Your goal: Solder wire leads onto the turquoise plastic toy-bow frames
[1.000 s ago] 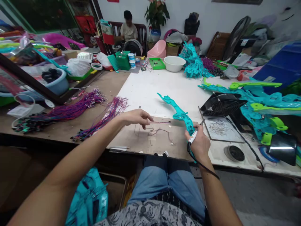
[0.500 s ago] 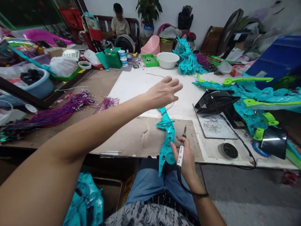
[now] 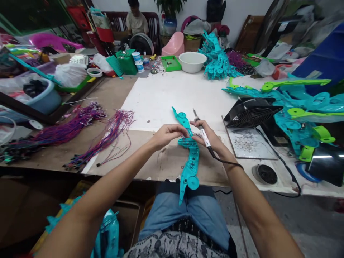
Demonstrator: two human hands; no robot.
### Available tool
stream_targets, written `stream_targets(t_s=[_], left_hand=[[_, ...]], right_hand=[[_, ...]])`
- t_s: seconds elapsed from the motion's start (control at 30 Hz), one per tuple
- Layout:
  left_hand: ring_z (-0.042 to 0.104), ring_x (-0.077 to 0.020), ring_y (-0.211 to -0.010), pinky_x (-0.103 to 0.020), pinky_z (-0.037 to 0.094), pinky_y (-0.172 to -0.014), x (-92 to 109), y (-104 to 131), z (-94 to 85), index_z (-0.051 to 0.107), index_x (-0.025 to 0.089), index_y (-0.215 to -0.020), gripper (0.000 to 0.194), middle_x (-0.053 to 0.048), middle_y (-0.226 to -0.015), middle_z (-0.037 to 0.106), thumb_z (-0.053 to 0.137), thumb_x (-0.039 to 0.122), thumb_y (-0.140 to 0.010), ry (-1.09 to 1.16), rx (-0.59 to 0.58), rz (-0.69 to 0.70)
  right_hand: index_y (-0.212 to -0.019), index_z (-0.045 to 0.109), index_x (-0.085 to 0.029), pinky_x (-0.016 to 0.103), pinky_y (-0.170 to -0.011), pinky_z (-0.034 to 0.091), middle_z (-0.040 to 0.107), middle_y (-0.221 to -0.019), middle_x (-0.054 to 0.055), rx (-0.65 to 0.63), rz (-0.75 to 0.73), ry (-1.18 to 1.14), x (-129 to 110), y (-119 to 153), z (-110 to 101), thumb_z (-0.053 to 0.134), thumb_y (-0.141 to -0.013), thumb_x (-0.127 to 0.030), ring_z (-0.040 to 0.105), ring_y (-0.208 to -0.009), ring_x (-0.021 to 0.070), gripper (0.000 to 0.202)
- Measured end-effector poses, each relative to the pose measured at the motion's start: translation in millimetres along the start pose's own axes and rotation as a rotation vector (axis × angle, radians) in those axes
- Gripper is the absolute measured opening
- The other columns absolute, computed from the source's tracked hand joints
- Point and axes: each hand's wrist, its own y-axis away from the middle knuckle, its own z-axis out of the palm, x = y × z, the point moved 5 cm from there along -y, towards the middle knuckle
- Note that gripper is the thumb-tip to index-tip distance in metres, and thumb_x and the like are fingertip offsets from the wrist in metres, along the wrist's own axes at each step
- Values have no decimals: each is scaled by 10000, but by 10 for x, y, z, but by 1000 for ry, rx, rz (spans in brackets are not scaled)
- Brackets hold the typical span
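A long teal plastic housing [image 3: 192, 157] lies lengthwise before me, its near end jutting past the table edge. Over its upper part, my left hand [image 3: 169, 135] has its fingertips pinched together, with a thin wire [image 3: 198, 134] by them; the exact grip is partly hidden. My right hand [image 3: 211, 138] is closed around the white handle of a soldering iron [image 3: 204, 135], whose metal tip points up and away from the housing. The fingertips of both hands are close together over the housing.
Bundles of red and blue wires [image 3: 113, 132] lie to the left. On the right stand a black fan [image 3: 251, 113], a board with scraps [image 3: 245, 145], a round tin [image 3: 264, 174] and stacked teal parts [image 3: 290, 118]. A white basin [image 3: 192, 61] is behind. A person [image 3: 137, 23] sits beyond.
My left hand has drawn back from above the white sheet to the housing, its fingers closing. My right hand has moved the soldering iron forward, up beside the housing's upper part.
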Motion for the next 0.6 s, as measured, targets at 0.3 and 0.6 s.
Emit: stream_targets(t_s=[0.3,0.6], left_hand=[[654,-138,-675,-366,560,-733,188,264,50,692,155,-939,255,-33,-839,699,662,91,-694,562,168,-245],[605,-108,-561,-198,497,-485,-114,934,-114,707,98,-799,140,-52,-668,649,644,36,-690,563,412,-531]], right_hand=[[-967,402,-248,373,-842,513,631,-1043,41,-303,50,-310,-171,-77,260,716,-747,-386,645,-969,186,407],[-945,447,-205,246,-598,466,593,-790,-16,-319,99,-153,-216,-34,-76,669,-796,-359,572,-661,110,308]])
